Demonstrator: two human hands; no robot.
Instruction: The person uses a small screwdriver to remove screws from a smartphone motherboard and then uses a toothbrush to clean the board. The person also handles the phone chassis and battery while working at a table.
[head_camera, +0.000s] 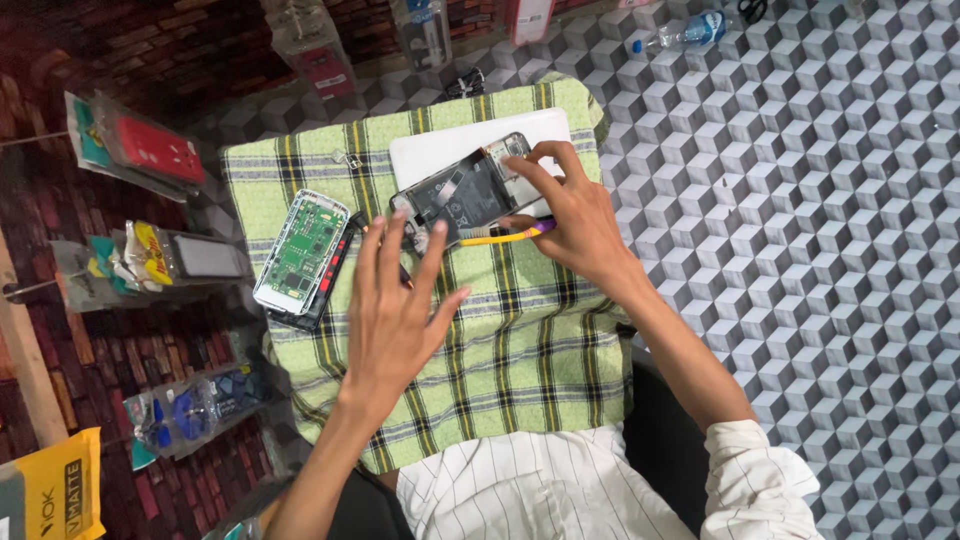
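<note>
Your left hand (395, 300) hovered spread over the cloth (520, 360); beyond it your right hand (570, 215) pinched a toothbrush (500, 238) beside the opened phone (465, 192), which looked light and fragile, best gripped by its edges.

1. the cloth (520, 350) is light green plaid with dark and yellow stripes.
2. the tool (505, 237) is yellow with a purple end.
3. the circuit board (303, 245) is green in a white frame.
4. the floor (800, 200) shows grey, white and black cubes.
5. the sleeve (760, 480) is white, thinly striped.
</note>
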